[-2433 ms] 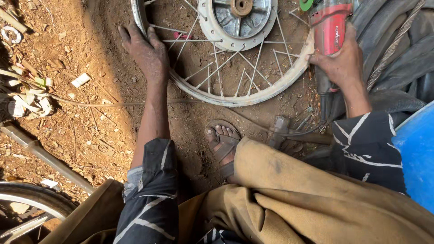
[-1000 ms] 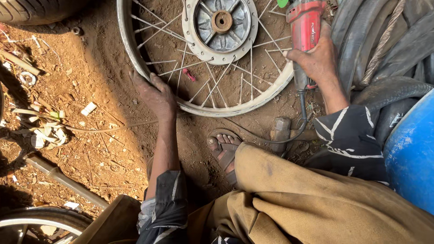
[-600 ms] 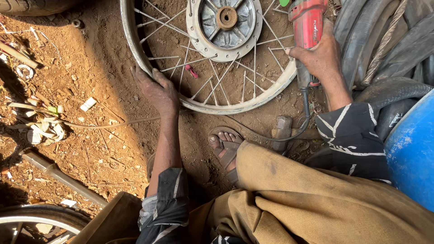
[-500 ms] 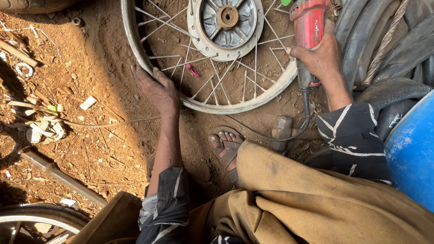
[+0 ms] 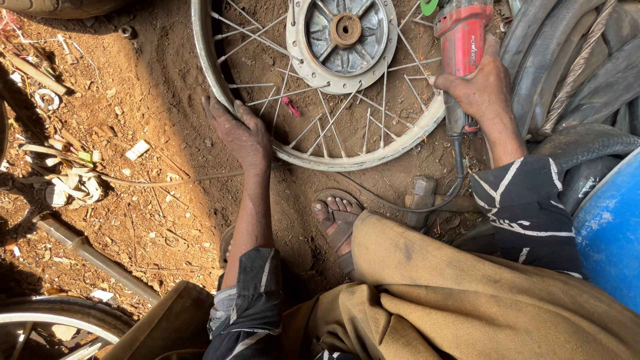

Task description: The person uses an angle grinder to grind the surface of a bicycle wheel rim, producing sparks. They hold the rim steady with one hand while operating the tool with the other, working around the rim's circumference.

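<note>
I log the spoked wheel rim [image 5: 373, 159] lying flat on the dirt ground [image 5: 133, 220], its hub drum [image 5: 343, 33] near centre. Blue barrel [image 5: 610, 233] sits at far right, old tyres [image 5: 587, 80] above it. My right hand [image 5: 477, 90] is wrapped tight around the red angle grinder [image 5: 461, 40] at the rim's right edge. My left hand [image 5: 240, 130] lies fingers together, pressed on the rim's left edge. A hammer head [image 5: 421, 193] rests just below the rim.

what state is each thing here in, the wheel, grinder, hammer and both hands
spoked wheel: flat on the dirt, no tyre
red angle grinder: gripped, over the rim
left hand: palm down on the rim
right hand: closed round grinder
hammer: lying on ground, untouched
</note>
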